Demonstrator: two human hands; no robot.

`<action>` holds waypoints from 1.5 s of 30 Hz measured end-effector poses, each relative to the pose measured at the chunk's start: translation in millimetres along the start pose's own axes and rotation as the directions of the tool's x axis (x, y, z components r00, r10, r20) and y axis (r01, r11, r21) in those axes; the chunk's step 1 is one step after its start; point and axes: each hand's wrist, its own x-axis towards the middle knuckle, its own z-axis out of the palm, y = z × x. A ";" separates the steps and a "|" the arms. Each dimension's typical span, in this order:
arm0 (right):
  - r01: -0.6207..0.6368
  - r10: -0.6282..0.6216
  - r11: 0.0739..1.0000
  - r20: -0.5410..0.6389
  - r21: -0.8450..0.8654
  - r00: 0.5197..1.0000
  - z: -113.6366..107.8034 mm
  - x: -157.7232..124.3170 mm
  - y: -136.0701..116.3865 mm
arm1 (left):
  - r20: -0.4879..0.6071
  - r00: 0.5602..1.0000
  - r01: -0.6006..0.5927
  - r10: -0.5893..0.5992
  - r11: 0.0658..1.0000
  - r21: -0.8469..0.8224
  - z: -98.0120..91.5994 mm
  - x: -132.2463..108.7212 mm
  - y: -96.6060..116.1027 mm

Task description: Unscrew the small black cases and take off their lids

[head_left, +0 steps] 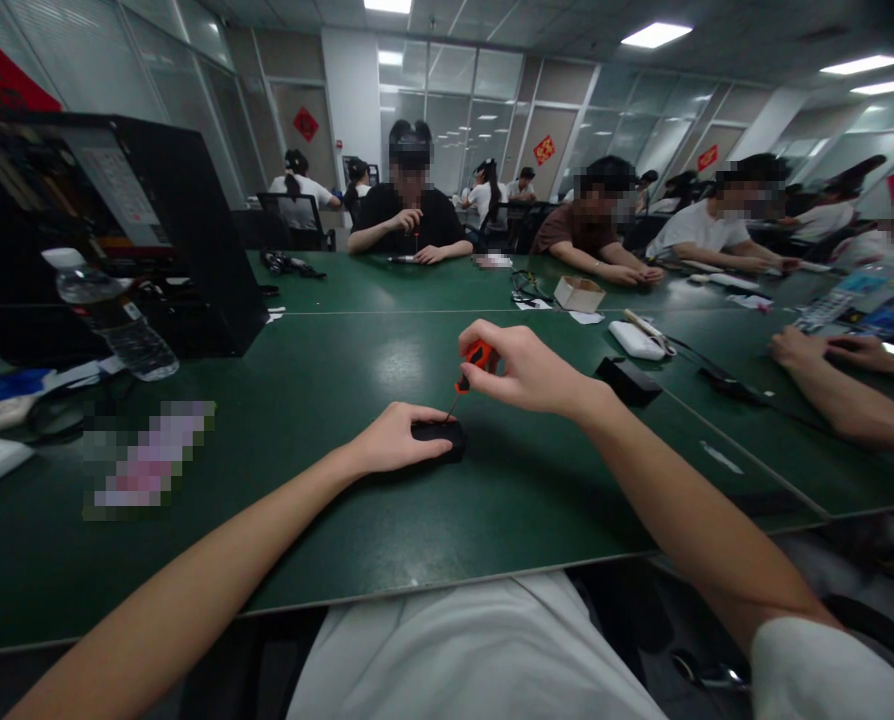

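My left hand [391,438] is closed around a small black box-shaped object [453,434] lying on the green table [387,540], thumb along its near side and fingers along the far side. In my right hand [526,368] is a screwdriver [480,354] with an orange and black handle, held from above between fingers and thumb. Its thin shaft slants down to the left, and the tip meets the top of the black object. What the tip sits in is too small to make out.
Left stand a black computer case [192,230] and a plastic bottle [121,315]. To the right lie a black box [627,382], a white pouch-like item [638,338] and a small open carton [579,294]. A neighbour's hands [807,350] rest at the right; other people sit across the table.
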 end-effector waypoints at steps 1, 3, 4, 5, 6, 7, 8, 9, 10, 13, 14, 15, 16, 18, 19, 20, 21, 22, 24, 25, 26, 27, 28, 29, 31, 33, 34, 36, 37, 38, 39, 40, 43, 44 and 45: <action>0.000 -0.001 1.000 0.041 0.012 0.999 -4.5 1.2 -1.6 | 0.004 1.000 -0.001 0.001 1.000 0.006 -0.9 -0.1 0.7; 0.005 -0.010 0.999 0.130 0.038 0.991 -13.3 3.3 -4.5 | 0.029 0.999 -0.017 0.016 1.000 0.026 -5.0 -0.7 2.5; 0.002 -0.011 0.999 0.172 0.054 0.985 -16.8 4.0 -5.8 | 0.052 0.998 -0.030 0.028 0.999 0.042 -8.3 -1.2 3.1; -0.007 -0.007 0.998 0.206 0.066 0.979 -19.4 4.6 -6.9 | 0.083 0.996 -0.046 0.041 0.997 0.063 -12.1 -1.8 3.5; -0.019 0.002 0.997 0.226 0.072 0.974 -20.8 4.8 -7.8 | 0.119 0.991 -0.064 0.054 0.994 0.088 -16.4 -2.4 3.5; -0.029 0.011 0.997 0.227 0.074 0.974 -21.2 4.9 -8.5 | 0.148 0.987 -0.075 0.059 0.991 0.107 -20.5 -3.0 3.0; -0.033 0.017 0.997 0.213 0.072 0.977 -20.6 4.9 -8.8 | 0.171 0.984 -0.074 0.053 0.990 0.121 -24.3 -3.5 2.1; -0.027 0.014 0.997 0.189 0.070 0.982 -19.3 4.9 -8.9 | 0.183 0.982 -0.068 0.045 0.990 0.126 -27.3 -3.9 0.8; -0.011 0.000 0.998 0.165 0.069 0.986 -17.6 4.8 -8.6 | 0.188 0.981 -0.063 0.038 0.990 0.129 -29.2 -4.1 -0.6; 0.045 -0.052 0.997 0.126 0.060 0.991 -13.4 6.0 -6.4 | 0.180 0.983 -0.062 0.042 0.992 0.110 -29.1 -4.5 -4.8; 0.050 -0.056 0.998 0.125 0.048 0.991 -12.7 6.9 -5.6 | 0.174 0.983 -0.070 0.052 0.993 0.100 -27.5 -4.5 -5.8; 0.044 -0.049 0.998 0.130 0.040 0.990 -12.3 8.2 -5.0 | 0.169 0.984 -0.080 0.063 0.993 0.090 -25.6 -4.5 -6.4; 0.032 -0.037 0.999 0.136 0.034 0.990 -12.2 9.7 -4.8 | 0.163 0.984 -0.088 0.073 0.993 0.085 -23.6 -4.5 -6.8; 0.024 -0.028 0.999 0.146 0.029 0.989 -12.1 13.1 -6.1 | 0.146 0.986 -0.091 0.078 0.992 0.083 -19.8 -4.4 -7.0; 0.032 -0.036 0.999 0.146 0.032 0.989 -11.9 14.9 -7.8 | 0.133 0.988 -0.087 0.076 0.993 0.085 -18.3 -4.4 -7.1; 0.045 -0.050 0.998 0.139 0.039 0.989 -11.5 16.4 -10.0 | 0.118 0.990 -0.085 0.074 0.993 0.086 -16.9 -4.3 -7.2; 0.061 -0.067 0.997 0.126 0.049 0.990 -10.7 17.7 -12.7 | 0.107 0.991 -0.084 0.074 0.993 0.086 -15.8 -4.2 -7.5; 0.075 -0.082 0.995 0.112 0.061 0.990 -9.8 18.7 -15.5 | 0.100 0.992 -0.086 0.077 0.993 0.086 -14.9 -4.2 -8.0; 0.091 -0.099 0.992 0.097 0.082 0.990 -7.4 19.8 -20.8 | 0.096 0.991 -0.103 0.095 0.992 0.079 -13.5 -4.0 -9.3; 0.098 -0.106 0.992 0.096 0.083 0.990 -6.1 19.9 -22.8 | 0.096 0.990 -0.113 0.106 0.991 0.071 -13.0 -4.0 -10.1; 0.104 -0.111 0.992 0.099 0.078 0.989 -4.9 19.8 -24.2 | 0.094 0.989 -0.123 0.117 0.990 0.062 -12.6 -3.9 -10.9; 0.107 -0.114 0.992 0.104 0.074 0.988 -3.9 19.7 -24.9 | 0.089 0.988 -0.131 0.126 0.990 0.056 -12.3 -3.9 -11.6; 0.109 -0.117 0.991 0.108 0.074 0.987 -3.0 19.4 -25.2 | 0.085 0.987 -0.138 0.133 0.989 0.054 -12.1 -3.8 -12.3; 0.111 -0.119 0.991 0.111 0.077 0.987 -2.3 19.2 -25.1 | 0.084 0.987 -0.142 0.137 0.988 0.056 -11.9 -3.7 -12.9; 0.113 -0.123 0.989 0.112 0.090 0.986 -1.3 18.9 -24.1 | 0.089 0.986 -0.148 0.142 0.987 0.064 -11.6 -3.5 -13.5; 0.112 -0.124 0.988 0.112 0.103 0.986 -0.5 18.7 -22.8 | 0.090 0.986 -0.149 0.143 0.987 0.063 -11.5 -3.6 -13.6; 0.111 -0.123 0.988 0.113 0.106 0.986 -0.2 18.7 -22.4 | 0.086 0.986 -0.148 0.143 0.987 0.061 -11.5 -3.6 -13.4; 0.114 -0.126 0.988 0.110 0.105 0.986 0.8 18.7 -21.8 | 0.082 0.987 -0.145 0.140 0.988 0.057 -11.6 -3.9 -12.9; 0.119 -0.130 0.988 0.109 0.103 0.986 1.3 18.7 -21.8 | 0.082 0.987 -0.146 0.141 0.988 0.053 -11.8 -4.0 -12.6; 0.124 -0.135 0.987 0.108 0.101 0.985 1.8 18.7 -22.0 | 0.087 0.986 -0.146 0.142 0.988 0.049 -11.9 -4.2 -12.4; 0.129 -0.140 0.987 0.106 0.098 0.985 2.2 18.9 -22.4 | 0.092 0.986 -0.147 0.142 0.988 0.044 -12.0 -4.3 -12.3; 0.135 -0.144 0.986 0.105 0.095 0.984 2.6 19.1 -23.1 | 0.095 0.985 -0.146 0.142 0.988 0.040 -12.1 -4.4 -12.2; 0.143 -0.151 0.987 0.117 0.078 0.982 2.3 20.7 -26.4 | 0.096 0.986 -0.143 0.138 0.989 0.041 -12.3 -4.4 -12.5; 0.146 -0.154 0.987 0.129 0.074 0.980 1.8 21.5 -27.9 | 0.096 0.986 -0.141 0.137 0.989 0.041 -12.2 -4.4 -12.6; 0.150 -0.159 0.986 0.142 0.072 0.977 1.0 22.3 -29.4 | 0.096 0.986 -0.141 0.137 0.989 0.041 -12.2 -4.3 -12.6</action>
